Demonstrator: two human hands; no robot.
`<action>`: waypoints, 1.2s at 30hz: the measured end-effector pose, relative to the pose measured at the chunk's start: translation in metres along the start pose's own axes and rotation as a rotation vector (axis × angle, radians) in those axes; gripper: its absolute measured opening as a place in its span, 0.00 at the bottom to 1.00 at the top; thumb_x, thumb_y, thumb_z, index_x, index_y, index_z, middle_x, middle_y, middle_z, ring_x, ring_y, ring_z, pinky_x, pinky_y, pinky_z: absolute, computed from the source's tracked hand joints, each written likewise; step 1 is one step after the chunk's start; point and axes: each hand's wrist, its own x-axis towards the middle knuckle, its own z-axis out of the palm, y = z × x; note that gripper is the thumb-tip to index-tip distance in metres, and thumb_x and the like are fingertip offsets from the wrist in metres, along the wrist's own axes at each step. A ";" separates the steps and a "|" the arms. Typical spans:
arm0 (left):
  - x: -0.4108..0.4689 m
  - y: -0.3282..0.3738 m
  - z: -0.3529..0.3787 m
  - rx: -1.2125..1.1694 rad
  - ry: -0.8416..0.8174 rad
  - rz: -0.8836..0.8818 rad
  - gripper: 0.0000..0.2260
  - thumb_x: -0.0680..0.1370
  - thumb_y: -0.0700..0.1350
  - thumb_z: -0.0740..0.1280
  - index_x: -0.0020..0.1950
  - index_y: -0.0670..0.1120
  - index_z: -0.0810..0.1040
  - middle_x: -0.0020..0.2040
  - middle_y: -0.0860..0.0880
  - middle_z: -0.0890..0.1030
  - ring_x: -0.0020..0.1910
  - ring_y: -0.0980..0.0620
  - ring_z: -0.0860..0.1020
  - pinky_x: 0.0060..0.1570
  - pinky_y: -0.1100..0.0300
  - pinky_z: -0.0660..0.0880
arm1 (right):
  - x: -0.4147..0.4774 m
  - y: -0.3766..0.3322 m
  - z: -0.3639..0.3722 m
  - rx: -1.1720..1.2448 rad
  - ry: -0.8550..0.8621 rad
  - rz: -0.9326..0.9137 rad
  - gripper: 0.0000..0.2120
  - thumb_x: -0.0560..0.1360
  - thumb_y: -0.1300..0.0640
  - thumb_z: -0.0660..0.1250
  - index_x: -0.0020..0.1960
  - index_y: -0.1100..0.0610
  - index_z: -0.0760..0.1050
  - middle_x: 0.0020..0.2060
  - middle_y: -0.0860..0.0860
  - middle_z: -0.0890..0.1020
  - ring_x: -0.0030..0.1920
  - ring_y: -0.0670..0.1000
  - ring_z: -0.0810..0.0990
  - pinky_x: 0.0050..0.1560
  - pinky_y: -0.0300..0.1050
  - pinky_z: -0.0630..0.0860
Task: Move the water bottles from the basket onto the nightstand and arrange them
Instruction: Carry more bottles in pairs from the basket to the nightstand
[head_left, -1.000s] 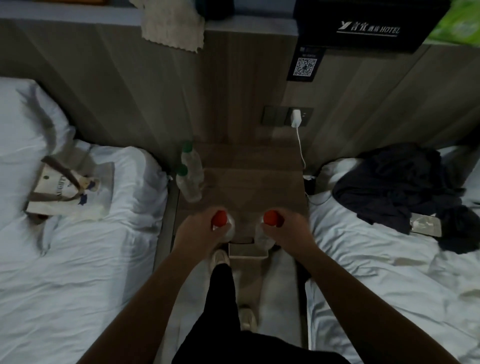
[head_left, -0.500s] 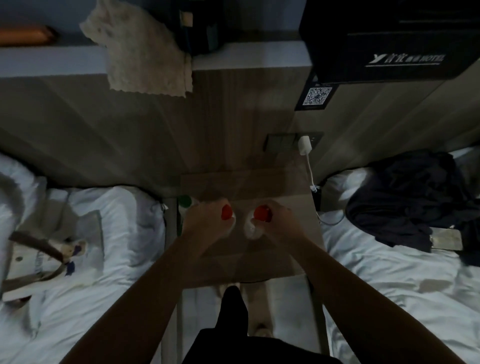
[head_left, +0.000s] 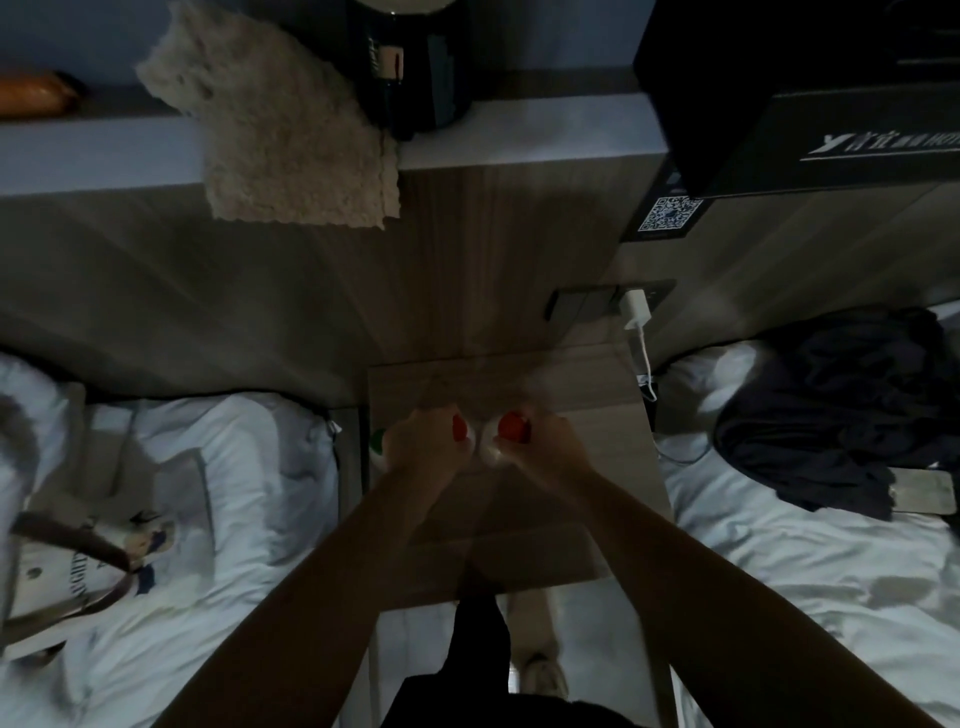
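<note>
Two clear water bottles with red caps are side by side over the wooden nightstand (head_left: 582, 395). My left hand (head_left: 421, 441) grips the left red-capped bottle (head_left: 459, 428). My right hand (head_left: 545, 441) grips the right red-capped bottle (head_left: 511, 427). The bodies of both bottles are mostly hidden by my hands. A green-capped bottle (head_left: 378, 441) stands at the nightstand's left edge, partly hidden behind my left hand. The basket is not in view.
White beds flank the nightstand. A tote bag (head_left: 78, 561) lies on the left bed, dark clothing (head_left: 831, 405) on the right. A white charger (head_left: 636, 309) with a cable hangs from the wall socket. A beige cloth (head_left: 291, 135) drapes off the ledge above.
Both hands have carried the red-capped bottles up and forward from below the nightstand's front edge to over its top, and drawn them closer together. The camera has tilted up.
</note>
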 end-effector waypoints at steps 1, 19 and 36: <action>0.001 -0.002 0.003 0.009 0.001 0.001 0.12 0.75 0.54 0.65 0.55 0.50 0.76 0.48 0.49 0.81 0.47 0.49 0.79 0.46 0.54 0.76 | 0.001 0.000 0.002 -0.009 -0.011 0.001 0.15 0.66 0.42 0.68 0.50 0.46 0.73 0.41 0.46 0.80 0.44 0.50 0.80 0.45 0.47 0.77; 0.013 -0.019 0.013 -0.077 0.049 0.015 0.16 0.75 0.54 0.65 0.62 0.53 0.72 0.54 0.47 0.80 0.53 0.45 0.79 0.53 0.47 0.76 | 0.007 0.000 0.019 -0.093 -0.074 -0.116 0.19 0.74 0.46 0.66 0.59 0.56 0.74 0.49 0.56 0.82 0.50 0.55 0.80 0.51 0.49 0.76; -0.023 -0.003 0.018 -0.141 0.029 -0.240 0.33 0.75 0.58 0.64 0.74 0.44 0.57 0.67 0.39 0.72 0.63 0.39 0.73 0.60 0.45 0.72 | -0.032 0.022 -0.016 -0.084 -0.221 -0.172 0.19 0.78 0.52 0.62 0.67 0.57 0.68 0.63 0.55 0.76 0.60 0.52 0.75 0.54 0.41 0.67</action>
